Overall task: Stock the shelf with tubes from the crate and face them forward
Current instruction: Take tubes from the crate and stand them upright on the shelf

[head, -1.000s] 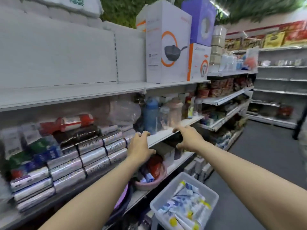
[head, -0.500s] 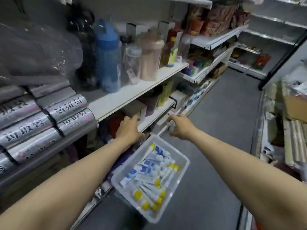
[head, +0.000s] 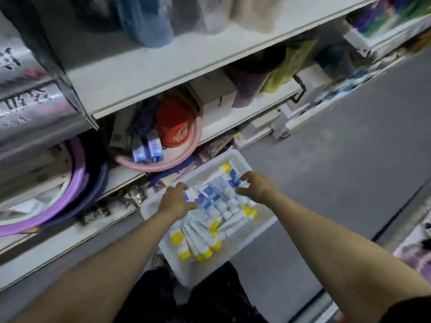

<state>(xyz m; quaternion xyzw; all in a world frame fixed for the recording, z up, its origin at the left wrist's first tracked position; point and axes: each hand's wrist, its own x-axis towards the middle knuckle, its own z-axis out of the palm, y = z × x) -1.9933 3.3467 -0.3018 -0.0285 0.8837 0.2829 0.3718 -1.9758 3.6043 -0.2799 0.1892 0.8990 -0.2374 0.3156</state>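
A white plastic crate [head: 189, 275] sits low in front of me, beside the bottom shelf. It holds several white tubes [head: 211, 221] with blue print and yellow or white caps, lying in a loose pile. Both my hands are down inside it. My left hand [head: 175, 202] rests on the pile's left side, thumb and fingers curled at the end of one tube; blur hides whether they grip it. My right hand [head: 256, 185] hovers over the far right tubes, fingers bent and apart, holding nothing. The white shelf board [head: 163, 73] runs above.
On the lower shelf a pink basin [head: 164, 164] holds a red tub [head: 173, 123] and small blue boxes [head: 148, 151]. Purple basins [head: 71, 199] stand to the left, silver rolls [head: 25, 103] above them. Grey aisle floor [head: 326, 159] opens to the right.
My view has dropped from the upper shelves to the crate. Both hands came down from the shelf edge and are now in the crate on the tubes.
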